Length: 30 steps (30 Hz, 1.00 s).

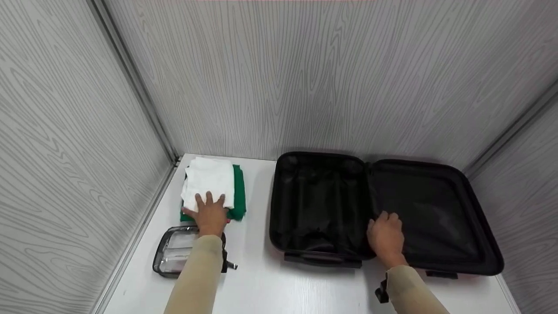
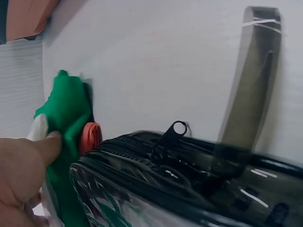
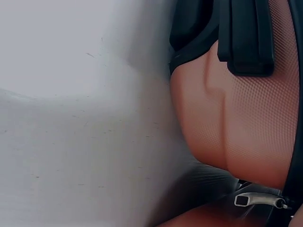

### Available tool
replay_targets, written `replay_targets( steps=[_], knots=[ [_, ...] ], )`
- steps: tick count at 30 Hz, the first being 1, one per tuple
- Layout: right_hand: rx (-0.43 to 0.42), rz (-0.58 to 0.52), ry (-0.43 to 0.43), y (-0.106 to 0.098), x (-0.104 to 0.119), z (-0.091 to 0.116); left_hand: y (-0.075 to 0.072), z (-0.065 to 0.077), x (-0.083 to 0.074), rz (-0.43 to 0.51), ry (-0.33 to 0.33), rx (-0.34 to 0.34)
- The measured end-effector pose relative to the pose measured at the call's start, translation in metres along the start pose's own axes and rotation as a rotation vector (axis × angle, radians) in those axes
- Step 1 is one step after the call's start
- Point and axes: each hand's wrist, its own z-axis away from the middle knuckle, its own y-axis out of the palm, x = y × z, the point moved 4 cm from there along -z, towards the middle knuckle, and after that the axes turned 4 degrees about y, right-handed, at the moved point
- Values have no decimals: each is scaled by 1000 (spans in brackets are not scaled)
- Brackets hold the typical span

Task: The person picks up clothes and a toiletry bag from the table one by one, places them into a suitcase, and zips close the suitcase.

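An unfolded suitcase point(image 1: 320, 205) with a black interior and an orange ribbed shell point(image 3: 246, 118) lies flat. My right hand point(image 1: 386, 237) grips its edge where the two halves meet, fingers bent; the wrist view shows only a bit of that hand beside a metal zipper pull point(image 3: 258, 199). At the left, my left hand point(image 1: 211, 218) rests with spread fingers on a folded white cloth point(image 1: 209, 179). Under it lies a folded green cloth point(image 1: 239, 192). A small rolled red item point(image 2: 91, 137) sits beside the green cloth. Below my left wrist is a clear zip pouch point(image 1: 174, 253) with black trim.
The white table point(image 1: 279, 288) is bounded by wood-grain panels point(image 1: 270, 78) at the back and both sides. The suitcase lid half point(image 1: 431, 213) reaches close to the right side. A strap point(image 2: 253, 80) sticks out from the pouch onto the table.
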Motion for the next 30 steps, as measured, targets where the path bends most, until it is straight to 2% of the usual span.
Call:
replay_targets(
  steps=[4,10,17,23,30],
  knots=[
    [6,4,5,0,-2,-1,-1,3,-4,52,2,17],
    [-18,4,17,-1,-4,-1,-3,12,-16,48,23,75],
    [-77,18,-42,-3,-1,-1,-3,24,-35,39,41,74],
    [-26,14,-11,-3,0,-5,-2,36,-49,21,68,65],
    [-17,8,10,-4,-1,-4,-1,39,-55,27,79,88]
  ],
)
